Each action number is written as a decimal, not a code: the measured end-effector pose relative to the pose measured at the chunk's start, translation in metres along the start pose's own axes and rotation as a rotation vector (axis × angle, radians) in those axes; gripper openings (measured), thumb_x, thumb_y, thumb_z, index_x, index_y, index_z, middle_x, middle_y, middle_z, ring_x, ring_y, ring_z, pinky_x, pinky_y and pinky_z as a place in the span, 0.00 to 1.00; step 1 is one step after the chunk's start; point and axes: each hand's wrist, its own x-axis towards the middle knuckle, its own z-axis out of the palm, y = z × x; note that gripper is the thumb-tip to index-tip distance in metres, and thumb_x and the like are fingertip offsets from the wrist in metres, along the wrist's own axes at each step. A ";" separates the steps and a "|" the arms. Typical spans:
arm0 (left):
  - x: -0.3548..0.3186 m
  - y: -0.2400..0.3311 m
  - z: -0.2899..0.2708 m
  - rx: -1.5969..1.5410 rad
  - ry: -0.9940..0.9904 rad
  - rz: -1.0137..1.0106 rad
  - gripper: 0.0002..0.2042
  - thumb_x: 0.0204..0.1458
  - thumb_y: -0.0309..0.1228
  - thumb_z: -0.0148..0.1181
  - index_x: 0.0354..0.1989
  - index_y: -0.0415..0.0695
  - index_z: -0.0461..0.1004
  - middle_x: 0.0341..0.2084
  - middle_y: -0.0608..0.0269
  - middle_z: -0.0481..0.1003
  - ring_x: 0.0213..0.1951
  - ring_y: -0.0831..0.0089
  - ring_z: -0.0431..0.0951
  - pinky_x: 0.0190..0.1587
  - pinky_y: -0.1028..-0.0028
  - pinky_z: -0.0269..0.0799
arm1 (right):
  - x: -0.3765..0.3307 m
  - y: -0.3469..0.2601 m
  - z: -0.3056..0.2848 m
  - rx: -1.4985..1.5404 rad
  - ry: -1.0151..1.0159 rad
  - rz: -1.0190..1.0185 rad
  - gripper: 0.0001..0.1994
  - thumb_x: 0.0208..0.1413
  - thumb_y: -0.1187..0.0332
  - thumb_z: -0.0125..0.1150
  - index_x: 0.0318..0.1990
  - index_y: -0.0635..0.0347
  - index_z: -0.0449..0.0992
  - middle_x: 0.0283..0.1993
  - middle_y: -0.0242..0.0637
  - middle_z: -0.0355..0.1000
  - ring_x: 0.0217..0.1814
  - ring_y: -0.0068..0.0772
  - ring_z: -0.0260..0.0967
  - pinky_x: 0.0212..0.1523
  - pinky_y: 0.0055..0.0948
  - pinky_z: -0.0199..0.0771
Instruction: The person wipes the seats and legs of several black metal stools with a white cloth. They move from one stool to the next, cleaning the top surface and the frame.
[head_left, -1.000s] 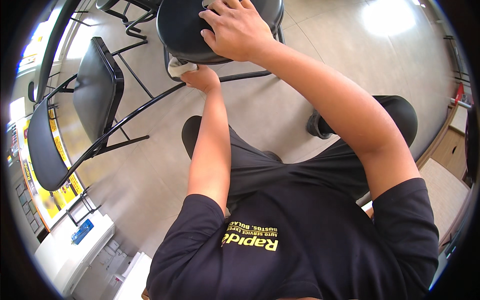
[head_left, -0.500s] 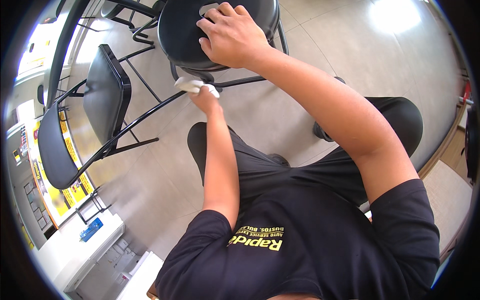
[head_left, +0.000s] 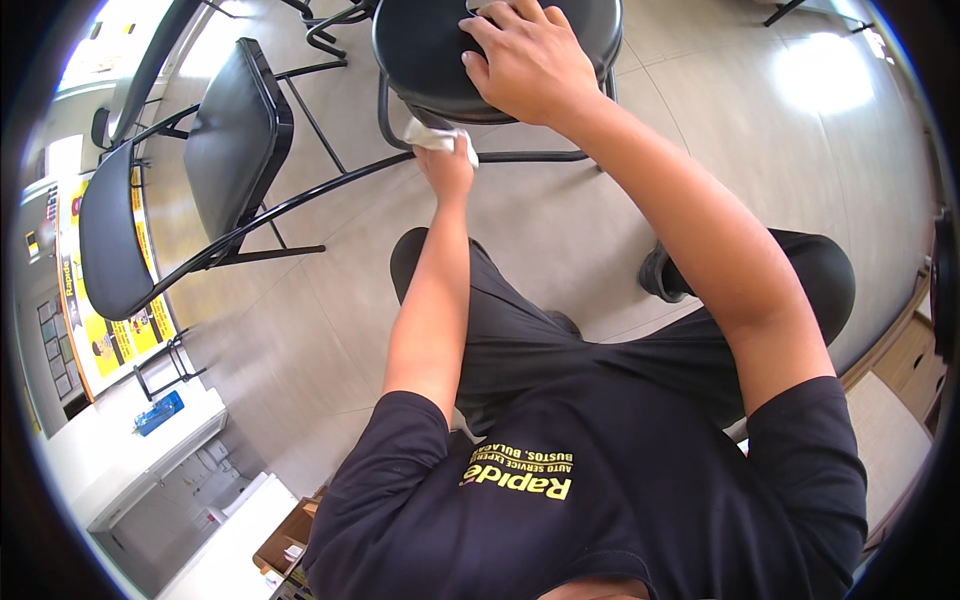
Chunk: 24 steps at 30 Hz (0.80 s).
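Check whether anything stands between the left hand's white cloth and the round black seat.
Nothing visible does: the left hand holds the white cloth by the near edge of the round black seat; the folding chair stands to the left.

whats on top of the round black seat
The right hand rests on the black seat; an unclear grey patch shows beside it. The surface under the palm is covered.

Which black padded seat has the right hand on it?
The round black padded seat at top centre, under the right hand; the squarish black padded seat leftward is untouched.
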 end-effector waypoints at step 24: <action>-0.133 0.134 0.126 -0.616 -0.271 -1.058 0.22 0.59 0.44 0.62 0.46 0.32 0.81 0.42 0.46 0.84 0.43 0.57 0.86 0.49 0.62 0.79 | 0.003 0.004 -0.001 -0.071 -0.044 -0.040 0.22 0.67 0.56 0.55 0.62 0.52 0.79 0.66 0.37 0.76 0.69 0.45 0.67 0.67 0.46 0.66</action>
